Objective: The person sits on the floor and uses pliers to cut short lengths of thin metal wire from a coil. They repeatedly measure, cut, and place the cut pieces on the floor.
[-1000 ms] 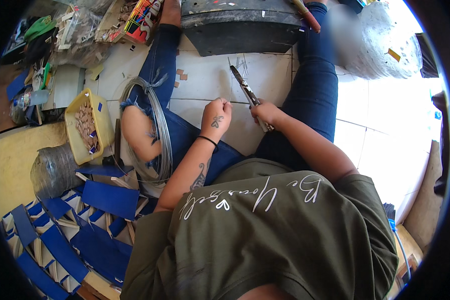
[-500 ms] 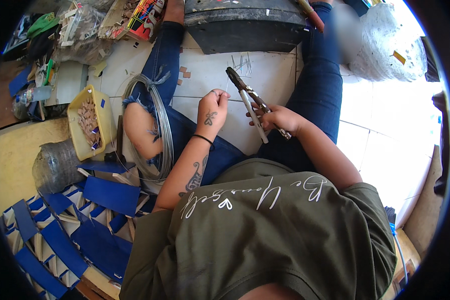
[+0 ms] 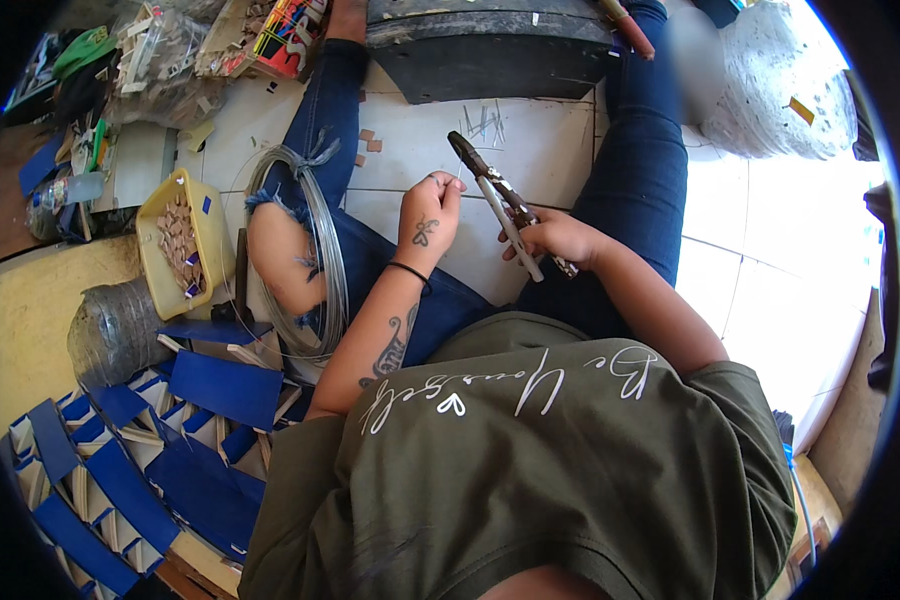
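pliers (image 3: pixel 500 205) lifted; wire coil (image 3: pixel 315 255) beside.

The right hand (image 3: pixel 555 238) wraps the pliers' (image 3: pixel 500 200) handles, hiding their middle. Whatever the left hand (image 3: pixel 428 213) pinches, just left of the pliers, is too thin to identify. Above them, the dark tub (image 3: pixel 490 40) is cut by the top edge; right of it, a patch is blurred.

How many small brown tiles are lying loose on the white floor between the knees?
2: the brown tiles lie side by side on the white floor, beside the left knee; the yellow tray holds many more, uncounted.
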A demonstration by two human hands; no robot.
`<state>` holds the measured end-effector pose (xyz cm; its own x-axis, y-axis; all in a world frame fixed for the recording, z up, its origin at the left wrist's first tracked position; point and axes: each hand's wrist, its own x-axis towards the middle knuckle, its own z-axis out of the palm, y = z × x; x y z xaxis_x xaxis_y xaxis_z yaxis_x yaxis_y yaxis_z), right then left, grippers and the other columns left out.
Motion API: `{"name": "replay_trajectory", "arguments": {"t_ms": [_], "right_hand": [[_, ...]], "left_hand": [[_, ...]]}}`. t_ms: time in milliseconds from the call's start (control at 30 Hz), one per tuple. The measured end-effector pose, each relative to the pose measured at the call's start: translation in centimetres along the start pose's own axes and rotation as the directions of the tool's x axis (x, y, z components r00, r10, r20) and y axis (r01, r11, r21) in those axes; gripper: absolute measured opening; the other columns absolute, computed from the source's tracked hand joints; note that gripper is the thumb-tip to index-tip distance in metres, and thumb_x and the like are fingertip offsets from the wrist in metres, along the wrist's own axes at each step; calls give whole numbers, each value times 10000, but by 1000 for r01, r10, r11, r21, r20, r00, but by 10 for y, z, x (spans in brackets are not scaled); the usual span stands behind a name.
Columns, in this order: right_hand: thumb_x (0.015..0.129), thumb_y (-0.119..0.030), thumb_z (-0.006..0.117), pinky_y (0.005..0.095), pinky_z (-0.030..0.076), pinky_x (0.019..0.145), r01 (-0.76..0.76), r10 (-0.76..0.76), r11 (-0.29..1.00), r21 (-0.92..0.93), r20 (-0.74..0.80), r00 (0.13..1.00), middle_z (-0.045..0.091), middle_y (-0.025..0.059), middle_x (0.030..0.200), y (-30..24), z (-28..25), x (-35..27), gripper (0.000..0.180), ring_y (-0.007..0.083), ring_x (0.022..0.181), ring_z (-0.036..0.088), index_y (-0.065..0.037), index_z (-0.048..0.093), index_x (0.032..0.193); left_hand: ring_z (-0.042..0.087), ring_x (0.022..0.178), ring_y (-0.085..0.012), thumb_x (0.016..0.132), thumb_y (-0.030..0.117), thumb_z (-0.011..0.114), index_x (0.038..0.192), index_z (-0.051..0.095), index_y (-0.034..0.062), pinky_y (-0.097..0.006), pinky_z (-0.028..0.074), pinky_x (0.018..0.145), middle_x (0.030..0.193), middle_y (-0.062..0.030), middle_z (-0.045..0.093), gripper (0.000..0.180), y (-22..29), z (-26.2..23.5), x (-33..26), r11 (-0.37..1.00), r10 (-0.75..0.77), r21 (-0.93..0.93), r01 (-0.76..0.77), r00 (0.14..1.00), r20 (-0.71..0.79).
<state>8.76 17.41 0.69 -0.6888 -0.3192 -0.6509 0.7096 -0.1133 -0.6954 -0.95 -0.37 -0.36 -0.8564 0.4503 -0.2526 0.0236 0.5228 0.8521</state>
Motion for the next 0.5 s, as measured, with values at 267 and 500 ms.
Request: {"name": "replay_trajectory", "arguments": {"t_ms": [267, 500], "right_hand": [[696, -103, 514, 297, 474, 706, -47, 45, 996, -80, -23, 999, 605, 128, 804, 9, -5, 12, 269, 217, 773, 614, 29, 515, 931], [671, -156, 585, 319, 479, 627, -54, 52, 999, -2, -220, 974, 618, 138, 772, 9, -8, 21, 254, 214, 702, 614, 31, 546, 838]], "left_hand": [[459, 500, -74, 883, 142, 469, 876, 586, -8, -233, 374, 502, 552, -12, 533, 191, 3, -3, 0, 999, -44, 19, 43, 997, 61], [608, 613, -263, 840, 185, 511, 836, 601, 1, -350, 458, 584, 639, -151, 608, 205, 13, -16, -16, 978, -159, 152, 144, 983, 91]]}}
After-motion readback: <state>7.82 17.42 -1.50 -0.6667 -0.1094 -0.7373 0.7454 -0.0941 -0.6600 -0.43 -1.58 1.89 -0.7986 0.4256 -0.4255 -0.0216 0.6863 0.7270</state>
